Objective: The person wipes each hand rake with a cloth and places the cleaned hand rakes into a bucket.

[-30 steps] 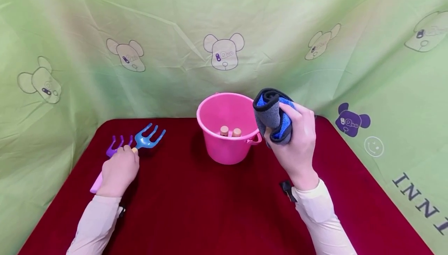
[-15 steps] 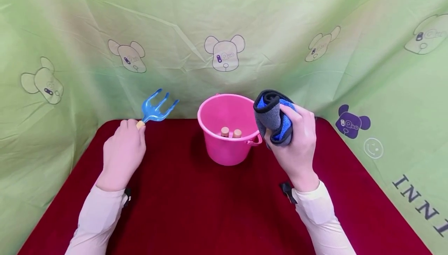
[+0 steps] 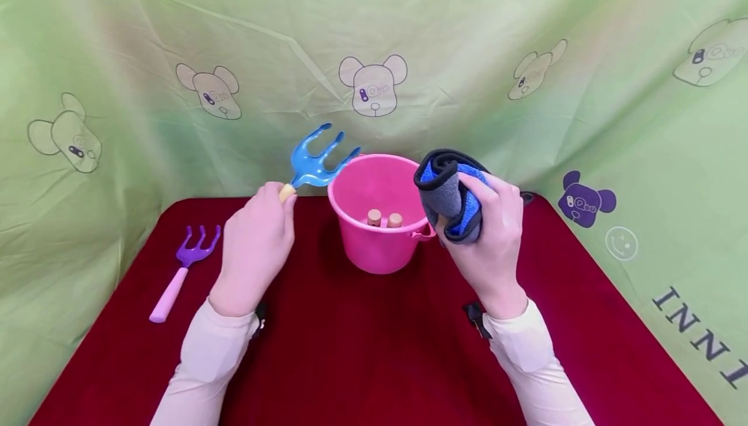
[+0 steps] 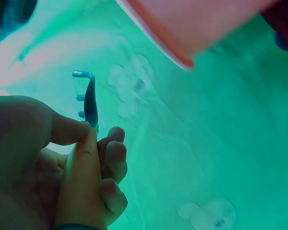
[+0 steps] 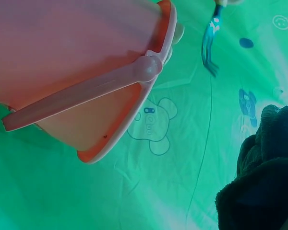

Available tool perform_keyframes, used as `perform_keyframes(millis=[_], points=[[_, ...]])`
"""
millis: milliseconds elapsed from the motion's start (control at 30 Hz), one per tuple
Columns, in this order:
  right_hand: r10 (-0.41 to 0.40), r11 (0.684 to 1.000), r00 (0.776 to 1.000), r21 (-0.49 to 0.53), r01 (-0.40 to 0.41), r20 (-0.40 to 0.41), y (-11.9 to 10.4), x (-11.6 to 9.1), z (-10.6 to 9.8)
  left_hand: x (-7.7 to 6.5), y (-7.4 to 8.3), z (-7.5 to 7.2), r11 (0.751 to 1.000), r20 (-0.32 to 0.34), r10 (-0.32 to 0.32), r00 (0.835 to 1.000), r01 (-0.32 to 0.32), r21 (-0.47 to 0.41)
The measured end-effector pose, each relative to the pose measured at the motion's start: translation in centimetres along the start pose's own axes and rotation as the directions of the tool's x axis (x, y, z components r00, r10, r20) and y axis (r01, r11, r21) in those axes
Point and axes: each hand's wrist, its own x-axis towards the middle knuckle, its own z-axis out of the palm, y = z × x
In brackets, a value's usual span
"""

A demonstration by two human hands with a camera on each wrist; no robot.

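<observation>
My left hand (image 3: 257, 244) grips a toy garden fork (image 3: 311, 165) by its wooden handle (image 4: 81, 177), thumb along the top and fingers curled round it. The blue tines point up and away, close to the left rim of a pink bucket (image 3: 376, 250). Two wooden handle ends (image 3: 374, 217) show inside the bucket; what they belong to is hidden. On the bucket's right, my right hand (image 3: 493, 244) holds a rolled grey and blue cloth (image 3: 441, 195) with black edging. In the right wrist view the cloth (image 5: 264, 182) appears dark at the lower right, with the bucket's handle (image 5: 81, 96) hanging down.
A smaller purple fork (image 3: 195, 254) with a pink handle lies on the dark red tabletop (image 3: 362, 348) at the left. Green printed fabric (image 3: 269, 75) hangs behind the table and along both sides. Part of a dark object (image 3: 527, 198) shows behind the right hand.
My left hand has lifted the blue fork off the table and carried it right, towards the bucket, uncovering the purple fork. The right hand with the cloth has barely moved.
</observation>
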Motion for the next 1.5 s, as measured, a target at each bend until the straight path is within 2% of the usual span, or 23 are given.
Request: perform_keyframes(millis=[100,333,467,633,767,867,967,1067,1167,1300,1500], points=[[-0.006,1.000,1.000,-0.008,0.006,-0.015,-0.3,0.0,0.1,0.0,1.7,0.2,0.999,-0.002,0.036,0.999,-0.036,-0.001],[-0.050,0.999,0.997,-0.013,0.049,-0.062,-1.8,0.1,0.3,-0.2,5.2,0.5,0.995,0.049,0.100,0.994,-0.100,-0.010],[-0.091,0.996,0.993,0.002,0.092,-0.080,-2.6,0.0,0.5,-0.6,6.7,0.8,0.993,0.083,0.120,0.989,-0.119,-0.025],[-0.143,0.989,0.986,0.011,0.145,-0.083,-3.1,-0.3,0.9,-1.5,7.9,1.1,0.987,0.085,0.158,0.984,-0.156,-0.037],[-0.193,0.981,0.980,0.004,0.193,-0.042,-3.0,-0.9,1.5,-2.2,8.5,1.4,0.980,0.044,0.195,0.980,-0.192,-0.049],[-0.225,0.974,0.974,-0.009,0.225,0.010,-2.8,-1.3,2.0,-2.5,8.6,1.6,0.975,0.013,0.203,0.979,-0.201,-0.096],[-0.238,0.970,0.968,-0.020,0.240,0.074,-2.6,-1.8,2.5,-2.7,8.8,1.8,0.966,0.021,0.224,0.974,-0.219,-0.138],[-0.223,0.973,0.963,-0.031,0.230,0.148,-2.3,-2.2,2.6,-2.7,8.8,1.8,0.962,0.048,0.251,0.967,-0.244,-0.120],[-0.198,0.978,0.962,-0.033,0.208,0.189,-2.2,-2.6,2.6,-2.7,8.9,1.8,0.964,0.053,0.251,0.966,-0.245,-0.104],[-0.189,0.980,0.970,-0.036,0.197,0.152,-2.1,-2.5,2.6,-2.6,9.0,1.9,0.966,0.046,0.245,0.968,-0.240,-0.094],[-0.179,0.983,0.979,-0.028,0.182,0.102,-2.1,-2.1,2.6,-2.6,9.1,2.0,0.960,0.008,0.273,0.962,-0.273,-0.058]])
